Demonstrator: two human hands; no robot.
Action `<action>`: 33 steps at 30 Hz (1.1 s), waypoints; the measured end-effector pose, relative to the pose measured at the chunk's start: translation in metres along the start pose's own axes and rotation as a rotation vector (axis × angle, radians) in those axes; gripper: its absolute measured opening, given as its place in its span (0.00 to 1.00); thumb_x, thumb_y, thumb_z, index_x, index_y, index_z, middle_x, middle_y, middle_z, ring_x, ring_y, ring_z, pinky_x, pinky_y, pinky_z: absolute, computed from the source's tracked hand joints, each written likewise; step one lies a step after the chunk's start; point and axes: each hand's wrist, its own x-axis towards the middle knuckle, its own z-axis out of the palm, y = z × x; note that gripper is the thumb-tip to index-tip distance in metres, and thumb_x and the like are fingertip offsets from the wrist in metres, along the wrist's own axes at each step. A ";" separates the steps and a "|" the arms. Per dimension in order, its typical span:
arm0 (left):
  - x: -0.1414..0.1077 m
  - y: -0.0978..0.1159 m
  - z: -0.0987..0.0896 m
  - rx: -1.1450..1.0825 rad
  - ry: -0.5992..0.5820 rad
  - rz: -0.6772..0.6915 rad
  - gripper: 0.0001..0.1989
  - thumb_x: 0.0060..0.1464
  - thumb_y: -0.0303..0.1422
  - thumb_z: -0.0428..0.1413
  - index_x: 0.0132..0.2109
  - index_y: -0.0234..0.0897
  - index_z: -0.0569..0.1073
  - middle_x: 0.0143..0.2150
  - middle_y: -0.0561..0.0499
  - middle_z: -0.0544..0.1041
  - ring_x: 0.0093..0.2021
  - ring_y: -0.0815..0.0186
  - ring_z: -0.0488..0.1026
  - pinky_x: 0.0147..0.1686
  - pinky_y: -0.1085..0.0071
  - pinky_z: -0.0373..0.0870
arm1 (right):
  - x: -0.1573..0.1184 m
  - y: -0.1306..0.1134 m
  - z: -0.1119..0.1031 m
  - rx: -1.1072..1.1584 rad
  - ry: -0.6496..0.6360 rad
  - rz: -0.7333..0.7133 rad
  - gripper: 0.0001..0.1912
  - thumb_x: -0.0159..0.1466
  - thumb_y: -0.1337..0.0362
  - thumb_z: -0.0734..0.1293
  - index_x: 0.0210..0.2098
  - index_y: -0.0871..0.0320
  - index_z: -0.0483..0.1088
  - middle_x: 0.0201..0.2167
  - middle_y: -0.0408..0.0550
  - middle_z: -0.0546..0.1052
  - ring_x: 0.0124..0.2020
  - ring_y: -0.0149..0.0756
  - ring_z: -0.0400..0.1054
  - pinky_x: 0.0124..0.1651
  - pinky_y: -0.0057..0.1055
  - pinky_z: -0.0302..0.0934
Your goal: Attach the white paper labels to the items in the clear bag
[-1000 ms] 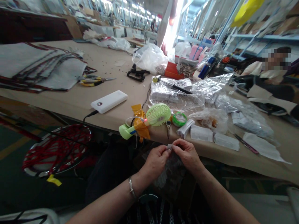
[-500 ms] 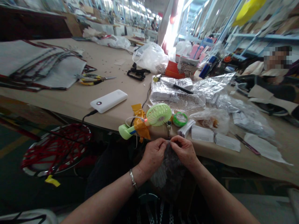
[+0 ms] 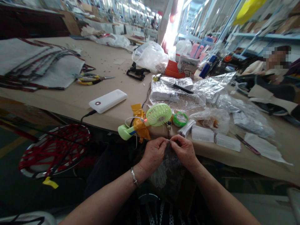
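My left hand (image 3: 155,153) and my right hand (image 3: 184,150) meet at the table's front edge, thumbs and fingertips pinched together. Between them they grip the top of a see-through plastic bag (image 3: 161,175), which hangs down over my lap. What the bag holds is too dark to make out. Just beyond my fingertips a small metal fitting (image 3: 169,126) stands at the edge. A green handheld fan (image 3: 159,115) is fixed to the edge with orange tape (image 3: 141,126), left of that fitting. Close behind sits a green roll of tape (image 3: 180,119).
Stacks of printed labels (image 3: 202,133) and a thread cutter (image 3: 247,145) lie to the right. Behind them are plastic-wrapped bundles (image 3: 167,92) with a small hammer (image 3: 174,85) on top. A white power bank (image 3: 108,101) and pliers (image 3: 90,79) lie left. Another person (image 3: 272,64) sits at right.
Both hands keep the same pinch on the bag's top, with hardly any movement. The view has shifted very slightly.
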 end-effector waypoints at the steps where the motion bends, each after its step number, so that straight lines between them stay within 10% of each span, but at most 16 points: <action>1: 0.001 -0.001 0.000 0.003 0.001 0.001 0.11 0.54 0.32 0.48 0.29 0.34 0.72 0.24 0.55 0.70 0.26 0.72 0.64 0.27 0.77 0.58 | 0.000 0.000 0.000 -0.002 0.001 -0.004 0.08 0.56 0.63 0.63 0.25 0.60 0.69 0.19 0.39 0.67 0.21 0.27 0.60 0.25 0.22 0.55; 14: -0.013 0.008 -0.004 -0.073 -0.041 -0.036 0.11 0.54 0.33 0.48 0.29 0.34 0.72 0.25 0.54 0.71 0.27 0.71 0.66 0.28 0.77 0.60 | -0.018 0.000 -0.013 -0.065 -0.060 -0.043 0.08 0.59 0.61 0.64 0.33 0.58 0.71 0.26 0.42 0.74 0.27 0.30 0.67 0.31 0.23 0.61; 24: -0.019 -0.023 0.000 0.027 -0.090 -0.170 0.15 0.51 0.34 0.50 0.43 0.35 0.75 0.43 0.46 0.77 0.44 0.62 0.72 0.46 0.70 0.64 | -0.012 0.016 -0.054 -0.827 0.196 -0.403 0.13 0.60 0.62 0.64 0.44 0.59 0.69 0.43 0.52 0.73 0.48 0.45 0.61 0.51 0.41 0.54; 33: -0.022 -0.011 0.014 -0.092 -0.154 -0.230 0.10 0.49 0.32 0.50 0.29 0.35 0.75 0.27 0.51 0.75 0.30 0.67 0.70 0.33 0.73 0.64 | -0.013 0.032 -0.056 -0.815 0.247 -0.518 0.05 0.61 0.67 0.64 0.36 0.55 0.72 0.38 0.45 0.76 0.47 0.39 0.64 0.56 0.42 0.49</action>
